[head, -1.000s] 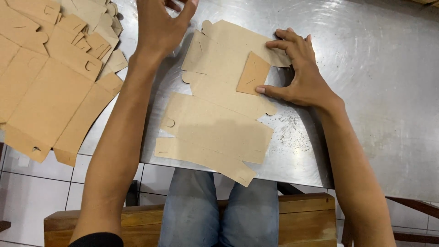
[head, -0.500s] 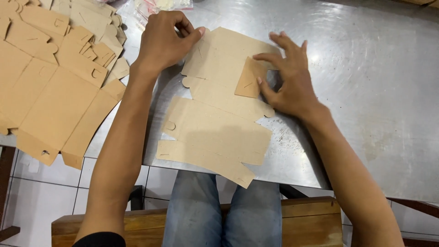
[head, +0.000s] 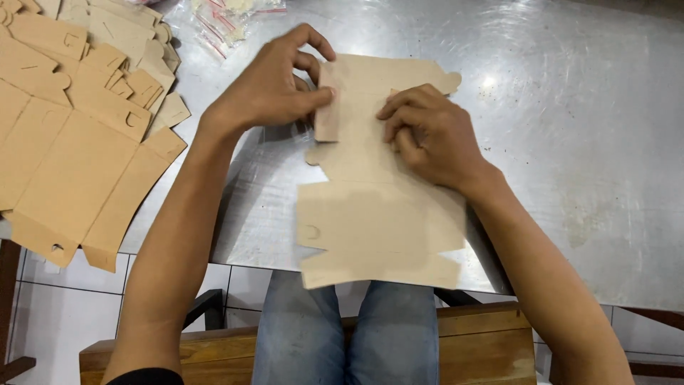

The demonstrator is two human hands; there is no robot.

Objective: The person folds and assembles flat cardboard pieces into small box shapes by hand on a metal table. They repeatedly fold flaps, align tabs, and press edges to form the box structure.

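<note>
A flat brown cardboard box blank (head: 377,221) lies on the steel table (head: 570,128), its near edge hanging over the table's front. My left hand (head: 274,85) pinches the blank's upper left flap, folding it up and inward. Just to its right, my right hand (head: 431,132) presses its fingers down on the middle of the blank's upper part.
A stack of several more flat brown box blanks (head: 71,135) covers the table's left end. Small clear plastic bags (head: 228,18) lie at the far edge. Below the table are my blue-jeaned legs (head: 342,335), a wooden bench (head: 484,342) and a white tiled floor (head: 43,314).
My left hand came down from the far side onto the blank's left flap and folded it up. My right hand shifted from the right flap to the blank's middle.
</note>
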